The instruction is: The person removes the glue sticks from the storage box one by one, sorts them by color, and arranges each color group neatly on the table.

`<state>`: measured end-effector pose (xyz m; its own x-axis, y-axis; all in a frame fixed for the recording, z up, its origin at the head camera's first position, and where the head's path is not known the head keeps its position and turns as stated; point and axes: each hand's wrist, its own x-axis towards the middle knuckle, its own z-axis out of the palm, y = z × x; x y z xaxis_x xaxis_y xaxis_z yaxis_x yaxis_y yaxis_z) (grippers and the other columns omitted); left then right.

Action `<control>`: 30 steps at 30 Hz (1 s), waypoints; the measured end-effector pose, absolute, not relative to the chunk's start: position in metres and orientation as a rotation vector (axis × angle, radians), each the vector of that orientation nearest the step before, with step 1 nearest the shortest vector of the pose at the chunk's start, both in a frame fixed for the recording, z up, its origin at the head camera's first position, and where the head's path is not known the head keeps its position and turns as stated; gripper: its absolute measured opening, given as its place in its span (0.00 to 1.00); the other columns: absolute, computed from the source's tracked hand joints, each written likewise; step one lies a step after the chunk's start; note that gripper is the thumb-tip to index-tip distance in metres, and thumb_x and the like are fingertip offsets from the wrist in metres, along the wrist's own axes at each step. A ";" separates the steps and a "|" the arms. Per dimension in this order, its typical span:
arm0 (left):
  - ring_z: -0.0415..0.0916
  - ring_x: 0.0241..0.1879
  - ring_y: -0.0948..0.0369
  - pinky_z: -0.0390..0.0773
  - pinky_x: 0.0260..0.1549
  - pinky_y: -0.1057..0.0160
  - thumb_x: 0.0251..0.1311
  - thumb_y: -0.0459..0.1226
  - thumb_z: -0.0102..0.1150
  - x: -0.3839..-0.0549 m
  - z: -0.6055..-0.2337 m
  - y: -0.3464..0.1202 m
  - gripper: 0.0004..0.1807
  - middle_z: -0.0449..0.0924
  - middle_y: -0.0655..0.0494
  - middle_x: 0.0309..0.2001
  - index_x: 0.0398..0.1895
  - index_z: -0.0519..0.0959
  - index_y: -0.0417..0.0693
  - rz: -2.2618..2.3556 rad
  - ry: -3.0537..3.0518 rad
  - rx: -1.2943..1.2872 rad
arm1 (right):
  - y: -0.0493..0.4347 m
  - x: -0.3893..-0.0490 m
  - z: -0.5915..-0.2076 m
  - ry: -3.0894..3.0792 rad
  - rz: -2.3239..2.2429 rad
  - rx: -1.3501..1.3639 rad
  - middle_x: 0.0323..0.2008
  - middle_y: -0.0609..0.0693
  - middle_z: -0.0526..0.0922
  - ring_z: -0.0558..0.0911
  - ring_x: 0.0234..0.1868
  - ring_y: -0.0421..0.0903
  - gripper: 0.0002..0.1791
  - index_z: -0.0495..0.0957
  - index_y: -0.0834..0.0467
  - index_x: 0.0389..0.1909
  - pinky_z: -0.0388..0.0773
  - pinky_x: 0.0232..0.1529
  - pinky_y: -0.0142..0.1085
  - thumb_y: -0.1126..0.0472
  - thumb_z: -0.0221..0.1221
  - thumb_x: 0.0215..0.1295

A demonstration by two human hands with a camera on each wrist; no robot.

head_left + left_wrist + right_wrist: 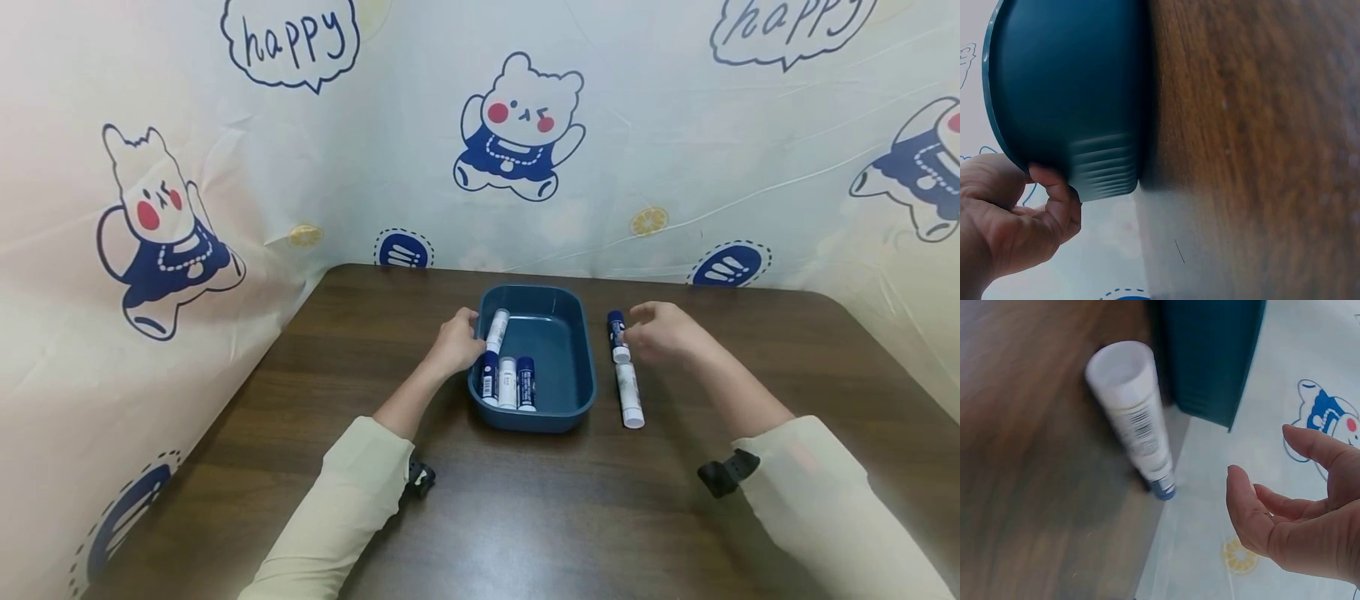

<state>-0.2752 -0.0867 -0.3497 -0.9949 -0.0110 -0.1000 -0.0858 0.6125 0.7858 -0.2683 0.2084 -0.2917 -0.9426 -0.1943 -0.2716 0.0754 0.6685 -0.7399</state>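
Note:
A dark teal plastic bin (555, 417) stands on the table. My left hand (456, 343) pinches its left rim, with curled fingers (1060, 206) against the outside wall in the left wrist view. Inside, along the left and near sides, lie several glue sticks, among them a white one (497, 330) and a blue one (527, 383). Right of the bin, a blue glue stick (617, 333) and a white glue stick (630, 396) lie end to end. My right hand (663, 332) hovers beside the blue one, thumb and fingers (1244, 509) apart with nothing between them.
The brown wooden table (480, 517) stretches around the bin. A patterned sheet (420, 167) hangs behind and beside it. A black band with a small device (727, 473) sits at the right sleeve, another device (422, 477) at the left.

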 end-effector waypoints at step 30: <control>0.74 0.45 0.52 0.78 0.43 0.56 0.61 0.29 0.52 -0.276 -0.351 -0.088 0.28 0.72 0.39 0.48 0.64 0.60 0.39 1.321 2.769 -0.057 | 0.116 -0.312 -0.266 2.292 -1.613 -0.020 0.59 0.63 0.65 0.71 0.57 0.57 0.33 0.56 0.67 0.66 0.74 0.52 0.41 0.64 0.57 0.62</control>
